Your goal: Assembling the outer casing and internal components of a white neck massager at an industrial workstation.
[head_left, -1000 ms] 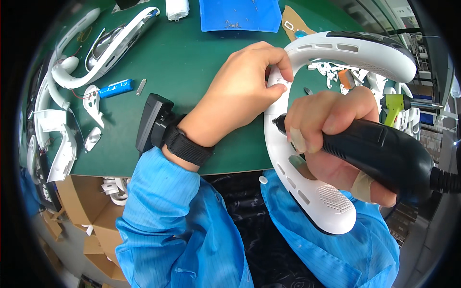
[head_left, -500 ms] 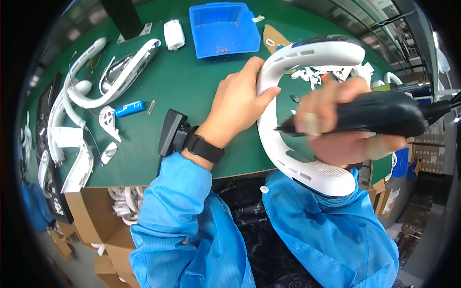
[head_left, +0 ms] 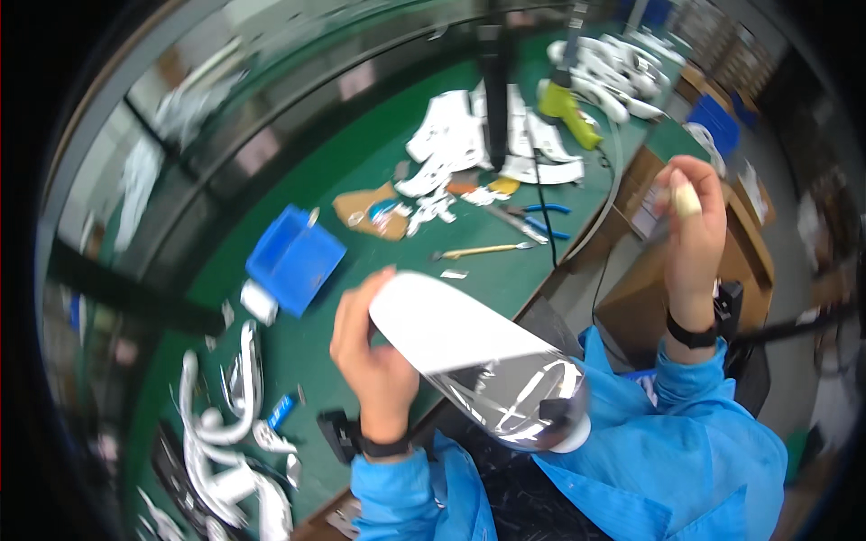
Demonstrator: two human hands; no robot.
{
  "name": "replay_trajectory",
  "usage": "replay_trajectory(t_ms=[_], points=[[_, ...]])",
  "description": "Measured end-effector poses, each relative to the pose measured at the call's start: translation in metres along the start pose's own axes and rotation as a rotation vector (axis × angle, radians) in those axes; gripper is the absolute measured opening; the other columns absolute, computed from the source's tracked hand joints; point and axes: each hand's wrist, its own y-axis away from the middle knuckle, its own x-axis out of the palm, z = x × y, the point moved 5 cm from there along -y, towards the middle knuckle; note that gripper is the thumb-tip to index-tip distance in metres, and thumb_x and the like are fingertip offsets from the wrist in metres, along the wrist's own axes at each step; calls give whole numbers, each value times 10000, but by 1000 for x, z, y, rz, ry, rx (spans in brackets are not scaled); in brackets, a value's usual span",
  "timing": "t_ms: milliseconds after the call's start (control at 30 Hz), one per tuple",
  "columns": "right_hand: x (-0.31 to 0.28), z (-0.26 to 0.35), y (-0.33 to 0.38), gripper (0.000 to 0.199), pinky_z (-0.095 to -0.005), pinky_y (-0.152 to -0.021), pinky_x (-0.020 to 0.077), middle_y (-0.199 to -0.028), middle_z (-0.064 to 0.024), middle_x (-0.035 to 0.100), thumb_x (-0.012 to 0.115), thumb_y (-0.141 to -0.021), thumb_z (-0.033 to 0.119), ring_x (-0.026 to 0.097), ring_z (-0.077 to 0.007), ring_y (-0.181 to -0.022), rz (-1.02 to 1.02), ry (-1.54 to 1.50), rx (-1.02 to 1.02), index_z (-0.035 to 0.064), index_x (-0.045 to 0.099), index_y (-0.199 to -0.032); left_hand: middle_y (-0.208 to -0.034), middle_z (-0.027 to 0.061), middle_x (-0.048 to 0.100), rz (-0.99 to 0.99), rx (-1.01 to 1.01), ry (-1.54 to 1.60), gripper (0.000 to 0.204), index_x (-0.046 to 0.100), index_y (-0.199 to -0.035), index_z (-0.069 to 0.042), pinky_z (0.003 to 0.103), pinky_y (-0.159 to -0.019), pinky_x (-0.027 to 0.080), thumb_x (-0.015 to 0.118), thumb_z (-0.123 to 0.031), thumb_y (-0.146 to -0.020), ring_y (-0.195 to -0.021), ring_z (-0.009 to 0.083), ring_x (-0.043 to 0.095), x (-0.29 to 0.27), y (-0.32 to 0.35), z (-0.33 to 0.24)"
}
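My left hand (head_left: 374,352) grips the edge of a curved white plastic device (head_left: 456,325), thumb on the near side. The device is tilted in front of me, its broad white face up and a glossy dark panel (head_left: 514,397) at its lower right end. The rest of its curve is hidden. My right hand (head_left: 695,212) is raised at the right, away from the device, with a pale finger cot on one digit. Its fingers are loosely bent, and I see nothing held in them.
On the green table (head_left: 361,266) lie a blue bin (head_left: 298,261), a yellow-handled tool (head_left: 487,251), blue-handled pliers (head_left: 546,216), white parts (head_left: 451,135) and a yellow-green tool (head_left: 570,115). More white devices (head_left: 225,433) lie at left. A cardboard box (head_left: 649,288) stands at right.
My right hand has let go of the black power tool and risen to the right. The white device has been turned, bringing its glossy dark panel into view. The view has swung right.
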Motion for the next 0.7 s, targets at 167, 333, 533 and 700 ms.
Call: replay_trajectory(t_ms=[167,333,533,700], points=[[-3,49,88,688,-338,-932,486,-1173,-115,644,765,-891,351,615,-186,-1052,767,-326,467,-29,476,-1385,-846,82,637,323,286,-183,449,749,-1115,-38,286,-652,497,730,62,-677,-770,180,639,76,20,-75],[-100,14,122,656,-278,-831,517,-1101,-66,649,834,-818,237,607,-120,-982,770,-168,623,-24,520,-1332,-990,113,691,521,393,-17,467,719,-1163,-26,296,-742,530,796,60,-710,-847,204,658,157,45,-91],[-318,-22,180,552,-253,-551,528,-839,-57,651,792,-846,268,629,-100,-676,110,-178,866,-36,572,-1251,-979,142,702,886,-87,332,145,668,-1046,24,314,-827,542,684,-9,-906,-903,202,674,196,100,-45],[-442,-135,306,375,-266,-549,495,-778,-45,664,701,-898,296,617,-108,-660,-227,85,1267,-37,683,-1070,-851,111,667,939,-539,293,148,612,-1060,23,294,-766,536,627,-99,-978,-785,179,652,187,153,-4]])
